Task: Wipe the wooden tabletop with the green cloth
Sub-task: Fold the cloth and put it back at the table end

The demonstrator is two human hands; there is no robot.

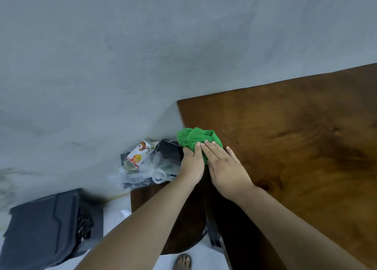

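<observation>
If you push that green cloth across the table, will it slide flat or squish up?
Probably it squishes. The green cloth is already bunched in soft folds at the tabletop edge, so it looks floppy. Both the left hand and right hand press on it, likely to stop it crumpling. It looks light, too.

head cam, steep downward view, close over tabletop corner.

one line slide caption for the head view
Both bare hands, left hand and right hand, press a bunched green cloth at the brown wooden tabletop edge.
</observation>
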